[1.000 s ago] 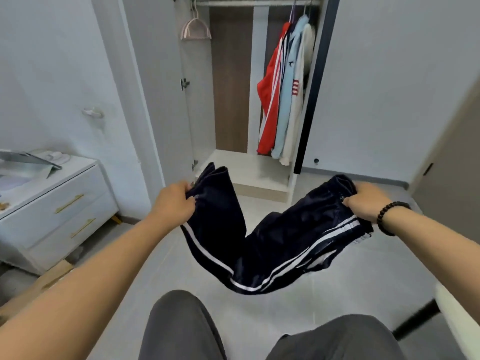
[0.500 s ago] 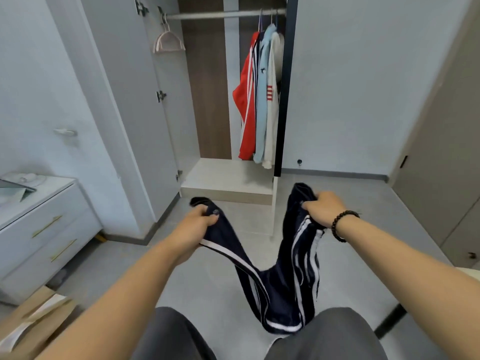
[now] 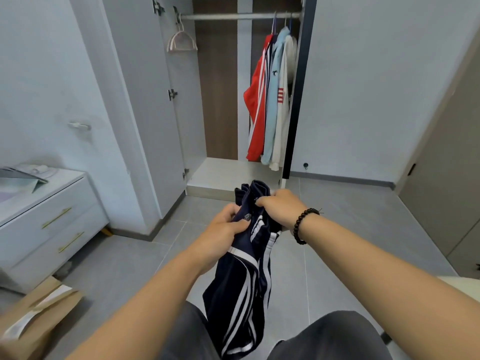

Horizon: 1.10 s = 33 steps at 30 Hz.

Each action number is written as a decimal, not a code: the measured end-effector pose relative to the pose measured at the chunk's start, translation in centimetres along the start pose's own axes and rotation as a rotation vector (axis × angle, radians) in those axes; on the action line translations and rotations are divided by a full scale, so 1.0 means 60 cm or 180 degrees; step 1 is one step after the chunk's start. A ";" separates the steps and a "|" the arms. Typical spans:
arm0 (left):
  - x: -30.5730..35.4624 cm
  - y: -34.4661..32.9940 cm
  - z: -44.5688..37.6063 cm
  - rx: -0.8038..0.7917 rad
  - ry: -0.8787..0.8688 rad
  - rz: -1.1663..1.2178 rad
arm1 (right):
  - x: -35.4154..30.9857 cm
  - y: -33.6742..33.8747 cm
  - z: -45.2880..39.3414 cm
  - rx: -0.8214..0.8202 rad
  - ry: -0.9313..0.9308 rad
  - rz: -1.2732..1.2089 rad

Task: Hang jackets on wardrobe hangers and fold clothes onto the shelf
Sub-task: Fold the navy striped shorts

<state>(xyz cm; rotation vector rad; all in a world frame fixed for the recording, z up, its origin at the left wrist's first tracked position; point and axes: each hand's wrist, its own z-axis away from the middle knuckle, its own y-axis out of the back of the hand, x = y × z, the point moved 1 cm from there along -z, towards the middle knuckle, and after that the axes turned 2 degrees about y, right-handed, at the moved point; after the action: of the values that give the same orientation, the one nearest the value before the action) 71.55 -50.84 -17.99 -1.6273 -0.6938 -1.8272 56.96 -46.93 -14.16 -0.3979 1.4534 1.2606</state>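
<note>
Navy track pants with white side stripes hang doubled over in front of my knees. My left hand grips one end of them and my right hand, with a dark bead bracelet on its wrist, grips the other end just above, the two hands almost touching. Ahead stands the open wardrobe, with a bare bottom shelf. Three jackets, red, light blue and white, hang at the right end of the rail. Pink hangers with nothing on them hang at the rail's left end.
A white drawer unit with gold handles stands at the left, with papers on top. A cardboard box lies on the grey tile floor at lower left. The wardrobe door stands open on the left. A grey-brown door is at the right.
My hands have come together from wide apart, folding the navy pants in half so they hang down instead of stretching between my hands. The view has moved closer to the wardrobe.
</note>
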 end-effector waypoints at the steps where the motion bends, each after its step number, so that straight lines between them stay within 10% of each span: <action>1: 0.002 0.005 0.003 -0.0009 -0.0019 0.0073 | -0.007 -0.008 0.002 -0.0065 -0.0066 -0.0214; 17: 0.066 0.163 0.106 0.0684 -0.0640 0.2573 | -0.178 -0.164 0.026 -0.0677 -0.0014 -0.1012; 29: 0.196 0.232 0.203 0.1339 -0.1458 0.0126 | -0.357 -0.158 0.141 -0.0949 0.1004 -0.2092; 33: 0.206 0.236 0.183 0.0743 -0.1486 -0.0354 | -0.322 -0.087 0.172 -0.0935 0.0997 -0.2290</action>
<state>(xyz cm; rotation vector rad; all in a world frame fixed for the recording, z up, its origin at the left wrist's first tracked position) 88.35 -53.79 -4.48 -1.8984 -1.1727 -1.3764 72.68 -47.62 1.98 -1.2391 1.1978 0.8333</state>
